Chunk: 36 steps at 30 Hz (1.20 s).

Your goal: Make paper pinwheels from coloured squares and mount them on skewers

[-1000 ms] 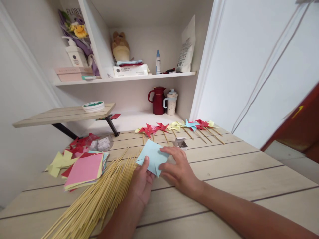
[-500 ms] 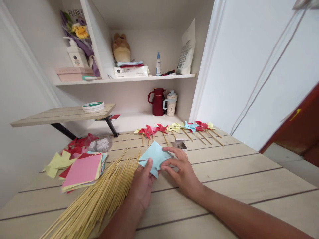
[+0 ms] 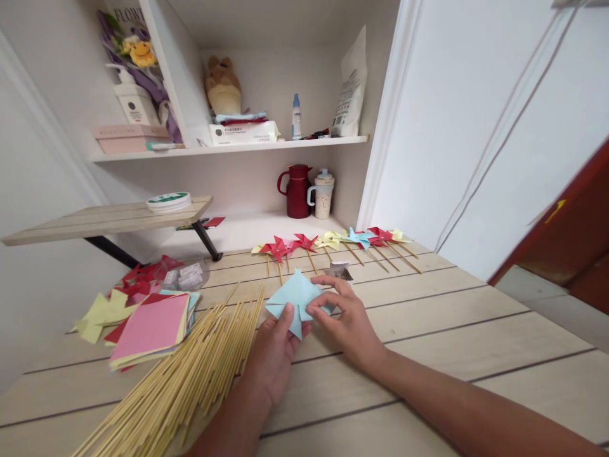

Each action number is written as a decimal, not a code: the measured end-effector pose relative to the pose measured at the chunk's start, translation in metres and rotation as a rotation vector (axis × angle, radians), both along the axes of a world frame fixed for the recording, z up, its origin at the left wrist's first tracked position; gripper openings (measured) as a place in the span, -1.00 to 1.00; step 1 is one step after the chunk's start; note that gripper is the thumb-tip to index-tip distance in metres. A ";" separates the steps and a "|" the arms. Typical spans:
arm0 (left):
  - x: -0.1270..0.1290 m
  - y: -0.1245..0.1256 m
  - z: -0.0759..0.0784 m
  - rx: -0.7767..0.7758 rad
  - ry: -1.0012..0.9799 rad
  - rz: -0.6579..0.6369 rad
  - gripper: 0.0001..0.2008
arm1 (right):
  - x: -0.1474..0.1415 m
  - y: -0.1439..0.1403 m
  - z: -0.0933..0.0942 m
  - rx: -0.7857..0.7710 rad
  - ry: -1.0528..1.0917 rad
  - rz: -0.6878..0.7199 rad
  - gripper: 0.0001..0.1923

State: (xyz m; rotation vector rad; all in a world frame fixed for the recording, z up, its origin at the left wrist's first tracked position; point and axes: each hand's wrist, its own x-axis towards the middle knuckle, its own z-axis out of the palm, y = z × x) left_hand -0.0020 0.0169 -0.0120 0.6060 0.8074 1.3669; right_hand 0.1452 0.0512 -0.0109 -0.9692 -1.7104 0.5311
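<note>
A light blue square of paper with slits cut in from its corners is held up over the table between both hands. My left hand grips its near left part, thumb on top and fingers beneath. At the right side, my right hand pinches the paper's edge between thumb and index finger, the other fingers bent above. To the left of my left hand lies a loose bundle of thin wooden sticks. A small open box with tiny contents stands just beyond my right hand.
A stack of coloured paper squares lies at left, beside yellow and red cut papers and a clear tray. Finished pinwheels on sticks line the table's back. A small raised shelf stands back left; a red jug and a cup are behind.
My right hand's thumb and index finger have closed together on the paper's right side. My left hand keeps its hold. The whole view has shifted slightly.
</note>
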 end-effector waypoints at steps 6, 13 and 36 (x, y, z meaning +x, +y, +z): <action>0.000 0.000 0.002 0.073 -0.012 -0.088 -0.74 | 0.000 -0.001 0.002 -0.010 0.022 0.021 -0.88; 0.001 0.000 0.002 0.086 -0.010 -0.063 -0.74 | -0.001 -0.003 0.003 -0.017 0.069 0.035 -0.89; -0.012 -0.002 0.009 0.008 0.636 0.253 -0.79 | 0.014 0.001 0.012 0.162 -0.177 0.007 -0.46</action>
